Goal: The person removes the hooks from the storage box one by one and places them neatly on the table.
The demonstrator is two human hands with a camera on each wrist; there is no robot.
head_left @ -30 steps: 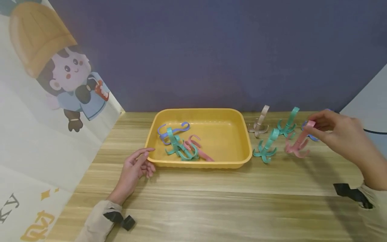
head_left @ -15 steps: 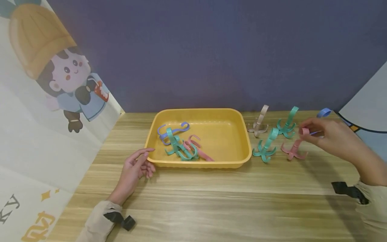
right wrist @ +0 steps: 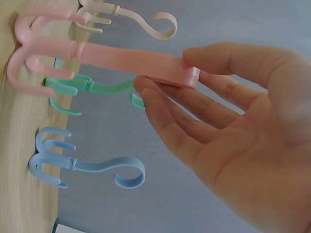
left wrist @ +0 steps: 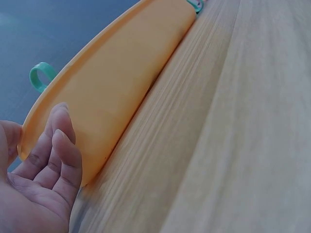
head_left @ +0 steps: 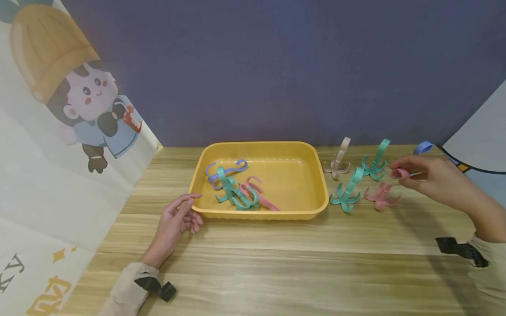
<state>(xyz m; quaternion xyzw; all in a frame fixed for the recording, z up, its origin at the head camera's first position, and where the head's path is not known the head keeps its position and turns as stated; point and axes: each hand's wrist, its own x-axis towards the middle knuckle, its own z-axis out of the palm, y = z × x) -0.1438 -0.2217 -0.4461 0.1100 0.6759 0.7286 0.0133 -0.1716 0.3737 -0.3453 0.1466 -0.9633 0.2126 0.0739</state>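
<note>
My right hand [head_left: 444, 182] pinches the curved top of a pink multi-prong hanger hook [right wrist: 121, 60] between thumb and fingers. The hook stands with its prongs down on the table, right of the tray. My left hand [head_left: 175, 224] rests at the front left corner of a yellow tray [head_left: 261, 214], touching its rim with fingers loosely bent. Inside the tray lie a blue hook [head_left: 221, 174], green hooks [head_left: 229, 188] and a pink hook [head_left: 266, 202], partly overlapping.
Right of the tray stand a beige hook [head_left: 338, 160], a front green hook [head_left: 348, 193], a rear green hook [head_left: 377, 162] and a blue hook [right wrist: 95, 165], which my right hand partly hides in the head view. A dark wall [head_left: 276, 79] rises behind the table.
My right hand has moved slightly left with the pink hook, whose top now tips more toward the head camera. The blue hook behind has come more into view. My left hand stays put.
</note>
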